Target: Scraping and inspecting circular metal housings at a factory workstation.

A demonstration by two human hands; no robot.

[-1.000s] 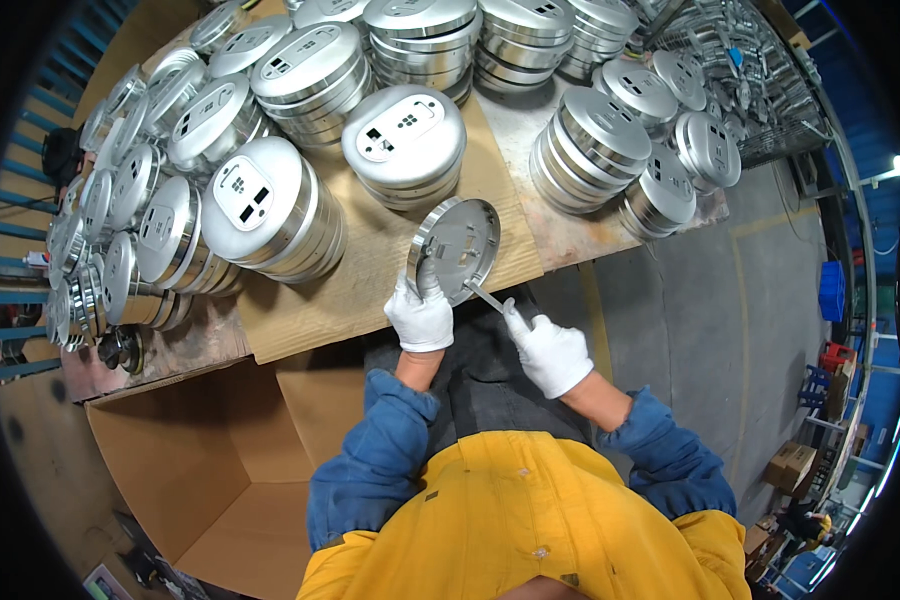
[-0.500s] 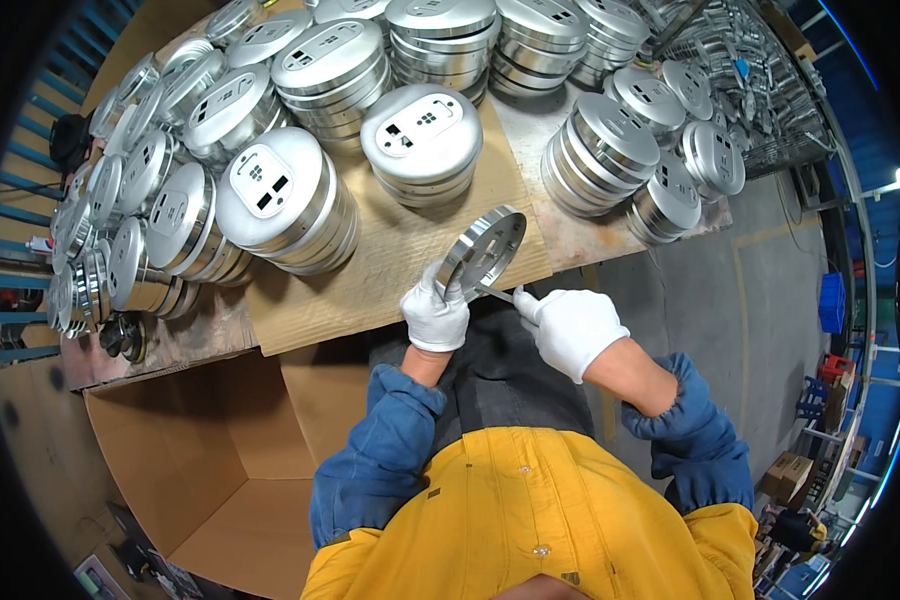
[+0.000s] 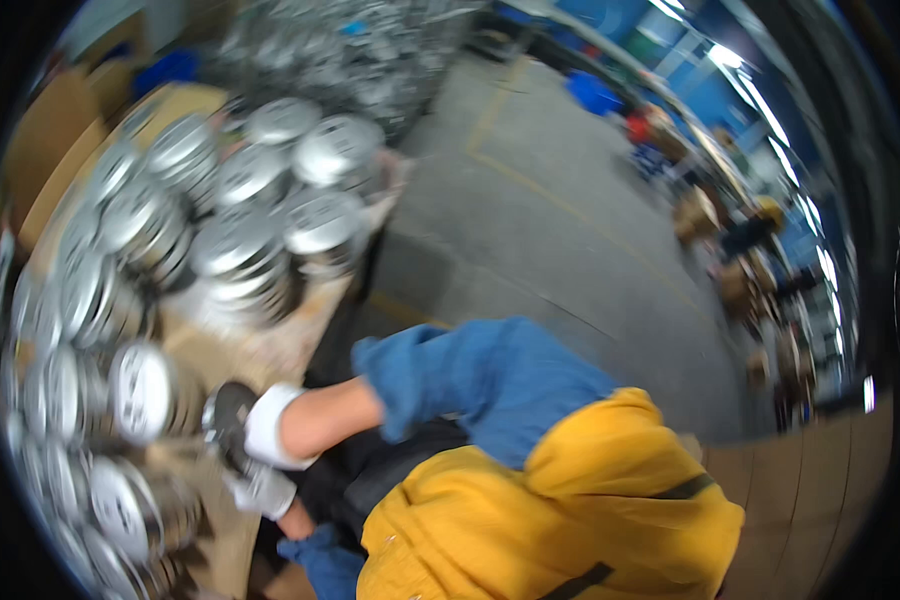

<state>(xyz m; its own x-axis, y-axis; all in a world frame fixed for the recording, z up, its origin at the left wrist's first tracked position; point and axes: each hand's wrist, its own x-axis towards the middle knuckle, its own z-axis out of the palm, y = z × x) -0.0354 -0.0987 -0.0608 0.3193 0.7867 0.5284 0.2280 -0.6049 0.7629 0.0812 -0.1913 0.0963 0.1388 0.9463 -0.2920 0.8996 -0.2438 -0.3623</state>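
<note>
Fast head movement blurs this view. My left hand (image 3: 263, 492), in a white glove, is closed at the lower edge of a round metal part (image 3: 228, 415), which is tilted up and looks dark grey here. My right hand (image 3: 273, 428), also gloved in white, is right beside that part and overlaps it. The right fingers are hidden and smeared, so what they hold does not show. Nearest to both hands stands a short stack of silver round metal covers (image 3: 142, 392) on cardboard.
More stacks of silver covers (image 3: 232, 245) crowd the table (image 3: 315, 325) at left. Behind them is a heap of shiny metal parts (image 3: 340, 60). Grey floor (image 3: 540, 230) with yellow lines lies to the right. Boxes (image 3: 695, 215) and a person (image 3: 755, 230) are farther right.
The view has swung to the right, so table and hands now appear at the left. The thin metal tool seen in my right hand before is no longer visible.
</note>
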